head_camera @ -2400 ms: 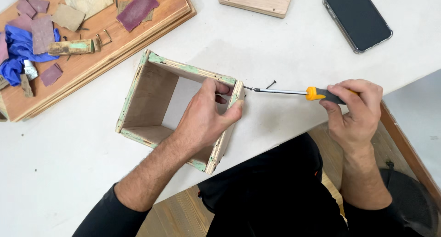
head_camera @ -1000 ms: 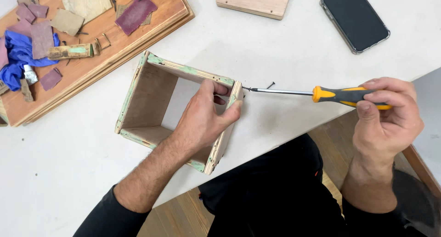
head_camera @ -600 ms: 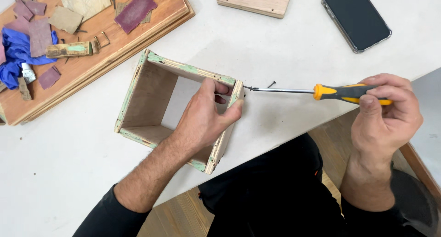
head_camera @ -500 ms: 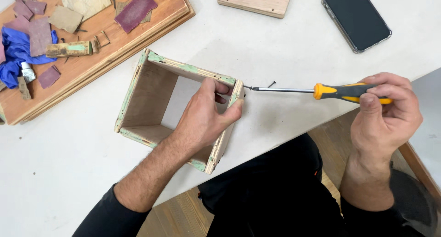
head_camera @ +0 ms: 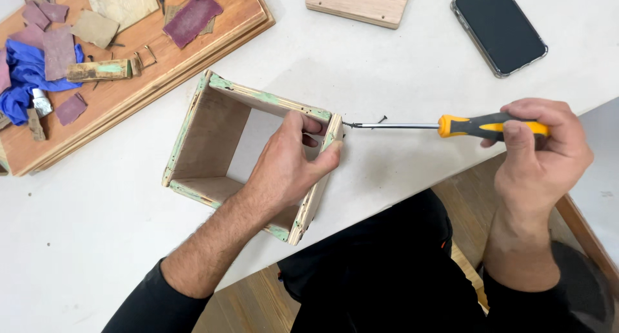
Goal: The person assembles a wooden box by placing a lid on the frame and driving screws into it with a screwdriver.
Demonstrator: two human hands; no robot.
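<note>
The left hand (head_camera: 287, 168) clamps fingers and thumb over the right wall of the open wooden box (head_camera: 213, 143). Right of the box, the right hand (head_camera: 538, 152) grips a screwdriver (head_camera: 445, 125), its tip at that wall.

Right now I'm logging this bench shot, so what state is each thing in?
wooden frame: open both ends, lying on the table
left hand: gripping the frame's right wall
right hand: closed around the handle
screwdriver: level, tip at the frame's outer wall
phone: screen dark
</note>
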